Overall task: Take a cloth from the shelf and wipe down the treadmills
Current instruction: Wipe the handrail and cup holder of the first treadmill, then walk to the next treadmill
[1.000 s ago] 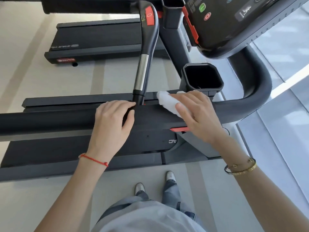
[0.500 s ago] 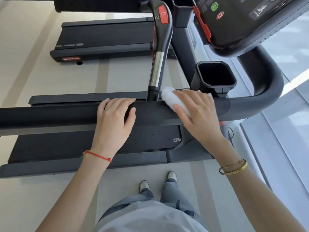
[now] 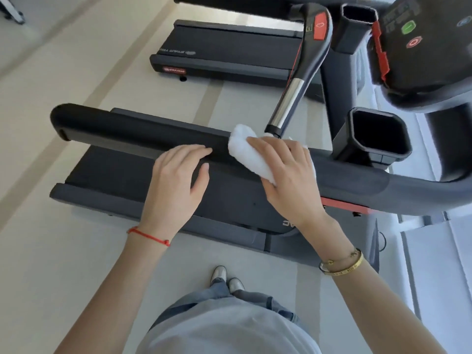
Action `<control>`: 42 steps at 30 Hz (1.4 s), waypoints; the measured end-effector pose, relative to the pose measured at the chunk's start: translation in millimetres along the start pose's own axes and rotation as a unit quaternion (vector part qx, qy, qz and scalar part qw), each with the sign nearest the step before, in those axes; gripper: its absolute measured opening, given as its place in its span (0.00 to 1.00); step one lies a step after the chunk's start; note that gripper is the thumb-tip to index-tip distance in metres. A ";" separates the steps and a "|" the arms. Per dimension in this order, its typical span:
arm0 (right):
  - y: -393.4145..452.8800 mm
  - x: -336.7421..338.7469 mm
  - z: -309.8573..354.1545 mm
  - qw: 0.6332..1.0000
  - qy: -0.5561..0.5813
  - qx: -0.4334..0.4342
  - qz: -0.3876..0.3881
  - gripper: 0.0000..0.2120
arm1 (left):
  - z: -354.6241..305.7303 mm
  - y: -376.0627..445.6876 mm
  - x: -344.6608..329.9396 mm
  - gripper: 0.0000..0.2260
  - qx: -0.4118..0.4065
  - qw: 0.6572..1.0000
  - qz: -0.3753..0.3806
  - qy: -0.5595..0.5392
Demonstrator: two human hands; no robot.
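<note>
Long black padded side bar [image 3: 132,131]: It runs across the nearer treadmill, from its round end on the left to the bend on the right.
Left hand [image 3: 176,182]: It lies flat on the bar with straight, spread fingers. It holds nothing.
White folded cloth [image 3: 245,152]: It sits on top of the bar, just right of the left hand, beside the foot of the shiny silver and black handle post [image 3: 288,103].
Right hand [image 3: 288,177]: It presses down on the cloth, fingers laid over it and bent a little. I cannot tell if the thumb hooks under.
Square black cup holder [image 3: 378,134]: It is near the right hand, not touching.
Step now: I think the bar is being wiped.
Next move: The cloth likely needs to slide left along the bar, so the left hand must get out of the way.
What changed: The cloth is now further left, on the left side of the post. The hands are closer together.
</note>
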State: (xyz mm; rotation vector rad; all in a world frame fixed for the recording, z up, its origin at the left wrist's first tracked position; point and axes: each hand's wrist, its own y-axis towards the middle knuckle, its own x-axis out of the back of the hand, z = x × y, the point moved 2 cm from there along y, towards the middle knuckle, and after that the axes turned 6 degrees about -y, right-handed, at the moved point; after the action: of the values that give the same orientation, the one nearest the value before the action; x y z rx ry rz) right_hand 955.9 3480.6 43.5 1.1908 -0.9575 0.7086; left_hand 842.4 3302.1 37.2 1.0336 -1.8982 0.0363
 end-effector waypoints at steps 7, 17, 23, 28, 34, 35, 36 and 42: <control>-19.3 4.0 30.3 0.984 0.167 0.060 0.015 0.23 | 3.9 -67.4 23.6 0.12 0.121 0.992 -0.035 0.019; -21.2 -46.8 93.7 0.920 0.287 0.152 0.220 0.20 | 29.7 -164.3 51.5 0.11 0.264 0.953 -0.125 0.081; 6.3 -85.0 150.3 0.892 0.293 0.205 0.277 0.19 | 68.3 -196.9 73.0 0.10 0.339 0.921 -0.165 0.102; 43.9 -115.6 224.5 0.876 0.291 0.250 0.292 0.19 | 119.4 -213.1 112.5 0.11 0.386 0.894 -0.199 0.109; 90.6 -149.5 339.7 0.859 0.312 0.282 0.291 0.19 | 194.7 -232.5 188.9 0.13 0.420 0.872 -0.223 0.116; 97.5 -155.9 358.8 0.858 0.315 0.284 0.290 0.19 | 208.2 -235.3 202.0 0.13 0.423 0.870 -0.225 0.121; 103.9 -162.4 377.4 0.856 0.318 0.287 0.289 0.19 | 222.0 -238.2 214.2 0.12 0.425 0.868 -0.224 0.125; 142.5 -198.5 465.6 0.858 0.326 0.270 0.291 0.18 | 303.4 -249.6 281.0 0.12 0.443 0.858 -0.214 0.149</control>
State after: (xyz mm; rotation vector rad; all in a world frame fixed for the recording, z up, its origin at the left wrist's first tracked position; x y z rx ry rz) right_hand 635.8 3070.6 -33.3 0.9941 -0.5264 1.8327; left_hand 735.1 2834.2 -16.6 1.9151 -1.2989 0.8287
